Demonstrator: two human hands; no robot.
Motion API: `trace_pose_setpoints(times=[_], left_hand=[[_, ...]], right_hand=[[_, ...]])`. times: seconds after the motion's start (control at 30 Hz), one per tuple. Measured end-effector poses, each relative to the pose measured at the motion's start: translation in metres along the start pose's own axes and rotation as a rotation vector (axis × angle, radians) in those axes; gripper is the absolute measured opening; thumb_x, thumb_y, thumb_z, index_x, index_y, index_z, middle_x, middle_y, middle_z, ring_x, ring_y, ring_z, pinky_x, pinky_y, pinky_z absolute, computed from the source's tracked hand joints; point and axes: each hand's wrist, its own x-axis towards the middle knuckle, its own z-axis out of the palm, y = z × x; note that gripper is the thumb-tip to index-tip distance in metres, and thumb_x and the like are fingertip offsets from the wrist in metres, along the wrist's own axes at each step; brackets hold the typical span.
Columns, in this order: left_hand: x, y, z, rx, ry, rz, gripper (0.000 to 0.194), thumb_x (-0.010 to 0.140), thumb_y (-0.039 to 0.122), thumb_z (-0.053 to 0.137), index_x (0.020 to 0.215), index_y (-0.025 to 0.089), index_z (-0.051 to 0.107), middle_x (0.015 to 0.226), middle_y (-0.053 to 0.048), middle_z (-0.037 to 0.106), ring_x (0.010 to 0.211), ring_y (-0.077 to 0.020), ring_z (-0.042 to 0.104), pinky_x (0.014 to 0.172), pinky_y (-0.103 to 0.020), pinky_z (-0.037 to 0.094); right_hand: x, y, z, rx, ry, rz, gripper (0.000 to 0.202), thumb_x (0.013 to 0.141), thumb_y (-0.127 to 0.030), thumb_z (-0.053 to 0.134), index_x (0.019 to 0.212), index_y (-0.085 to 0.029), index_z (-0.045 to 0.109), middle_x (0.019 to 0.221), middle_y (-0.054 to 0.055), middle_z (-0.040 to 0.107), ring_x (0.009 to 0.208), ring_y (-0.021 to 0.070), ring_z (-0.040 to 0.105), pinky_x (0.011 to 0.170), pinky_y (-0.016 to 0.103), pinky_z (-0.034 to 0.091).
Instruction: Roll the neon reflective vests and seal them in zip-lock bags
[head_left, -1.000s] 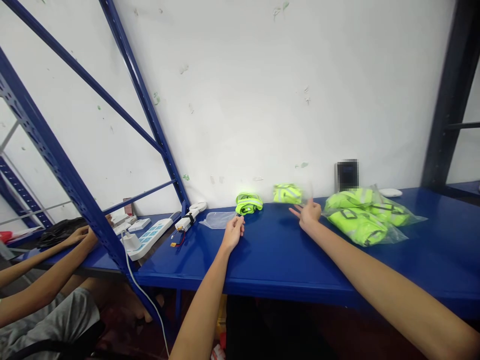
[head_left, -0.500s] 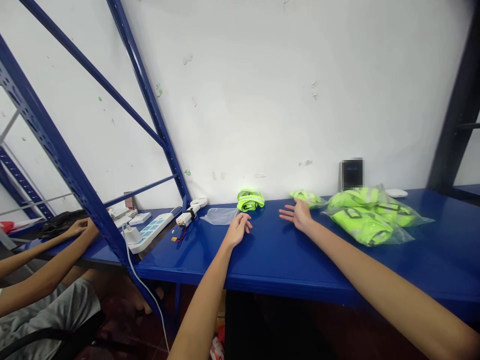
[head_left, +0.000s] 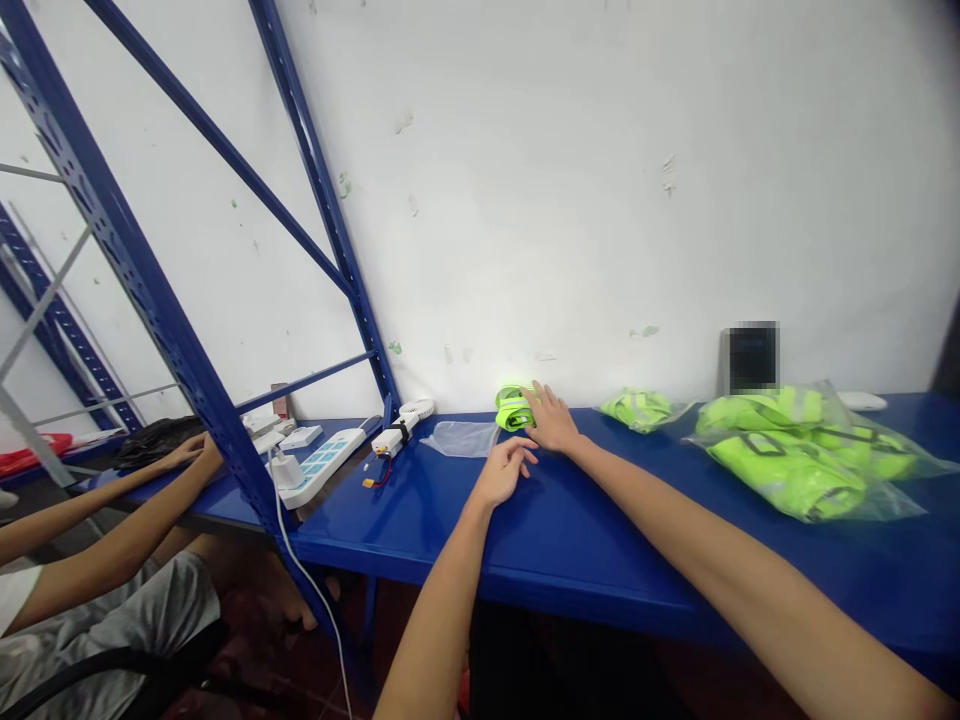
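Observation:
A folded, rolled bundle of neon-yellow reflective fabric lies near the wall on the blue table. My right hand reaches to its right side, fingers stretched out over the bundle's edge and not closed round it. Just in front is my left hand, its fingers loosely bent and apart, with nothing visible in them. A flat clear plastic bag lies left of the bundle, its right end close behind my left hand. Whether the hand touches the bag cannot be made out.
Right of my hands lie a small bagged yellow bundle and a larger pile of bagged yellow reflective gear. Leftward are a white device with wires, a power strip and a blue rack post. A co-worker's arms rest beyond.
My right hand has moved left from beside the small bagged bundle to the rolled one. My left hand stays near the plastic bag's end. The view has shifted left.

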Motion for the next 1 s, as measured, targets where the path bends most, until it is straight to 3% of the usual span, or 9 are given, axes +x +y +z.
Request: trace_pose_setpoints(times=[0.07,0.17,0.33,0.47,0.6,0.7,0.77,0.87,1.0], left_hand=[[-0.002,0.002,0.000,0.042,-0.018,0.016,0.026,0.088,0.024,0.044,0.100,0.014,0.064,0.086,-0.006,0.067,0.057,-0.0081,0.056,0.060,-0.023,0.044],[-0.006,0.005,0.001,0.181,-0.004,0.058,0.021,0.081,0.018,0.052,0.095,0.016,0.068,0.088,-0.005,0.069,0.062,-0.0100,0.058,0.062,-0.024,0.047],[-0.010,0.010,0.002,0.401,0.137,0.124,0.018,0.075,0.020,0.061,0.093,0.018,0.066,0.092,-0.003,0.068,0.062,-0.0106,0.058,0.068,-0.029,0.051],[-0.011,0.012,0.001,0.528,0.154,0.177,0.038,0.074,0.017,0.060,0.112,0.021,0.060,0.106,-0.005,0.064,0.077,-0.0145,0.062,0.082,-0.036,0.052],[-0.013,0.013,0.001,0.607,0.085,0.206,0.051,0.074,0.024,0.064,0.124,0.023,0.053,0.122,-0.008,0.056,0.111,-0.0229,0.056,0.098,-0.041,0.045],[-0.015,0.012,0.001,0.638,0.062,0.179,0.066,0.071,0.033,0.070,0.132,0.022,0.047,0.134,-0.011,0.047,0.127,-0.0287,0.044,0.106,-0.045,0.038],[-0.015,0.013,0.000,0.630,0.063,0.162,0.067,0.071,0.038,0.071,0.131,0.021,0.046,0.136,-0.013,0.045,0.129,-0.0306,0.042,0.106,-0.046,0.037],[-0.015,0.015,0.000,0.592,0.064,0.171,0.055,0.075,0.044,0.067,0.123,0.021,0.051,0.126,-0.012,0.052,0.122,-0.0296,0.047,0.103,-0.045,0.039],[-0.014,0.018,0.000,0.569,0.055,0.161,0.050,0.078,0.049,0.063,0.118,0.021,0.053,0.114,-0.009,0.056,0.112,-0.0273,0.052,0.097,-0.042,0.041]], right_hand=[[0.010,-0.004,0.003,-0.059,-0.113,-0.011,0.074,0.079,-0.026,0.058,0.146,-0.018,0.027,0.148,0.017,0.037,0.140,0.0346,0.021,0.109,0.052,0.021],[0.009,-0.006,0.000,-0.081,-0.160,-0.010,0.057,0.082,-0.032,0.055,0.135,-0.014,0.043,0.129,0.020,0.055,0.126,0.0356,0.043,0.101,0.051,0.030],[-0.033,0.003,-0.022,-0.088,-0.170,-0.033,0.049,0.087,-0.045,0.050,0.127,-0.016,0.051,0.118,0.017,0.063,0.104,0.0300,0.061,0.085,0.037,0.043],[-0.068,0.014,-0.039,0.000,-0.135,-0.034,0.053,0.088,-0.051,0.049,0.128,-0.017,0.054,0.119,0.015,0.065,0.108,0.0299,0.060,0.087,0.035,0.042],[-0.078,0.018,-0.052,0.286,-0.175,0.002,0.056,0.083,-0.060,0.052,0.118,-0.017,0.063,0.112,0.012,0.069,0.101,0.0282,0.063,0.083,0.033,0.044],[-0.077,0.016,-0.058,0.521,-0.241,-0.015,0.041,0.082,-0.051,0.057,0.100,-0.017,0.069,0.090,0.006,0.071,0.082,0.0221,0.063,0.072,0.028,0.045],[-0.076,0.011,-0.059,0.615,-0.254,-0.058,0.031,0.084,-0.043,0.053,0.083,-0.016,0.069,0.075,0.002,0.067,0.069,0.0175,0.059,0.065,0.026,0.042],[-0.076,0.002,-0.057,0.804,-0.242,-0.045,0.033,0.086,-0.037,0.047,0.065,-0.017,0.062,0.060,-0.001,0.057,0.056,0.0127,0.048,0.055,0.024,0.036],[-0.075,-0.011,-0.056,1.155,-0.242,0.095,0.028,0.081,-0.040,0.052,0.063,-0.018,0.053,0.056,0.000,0.057,0.051,0.0122,0.047,0.050,0.023,0.036]])
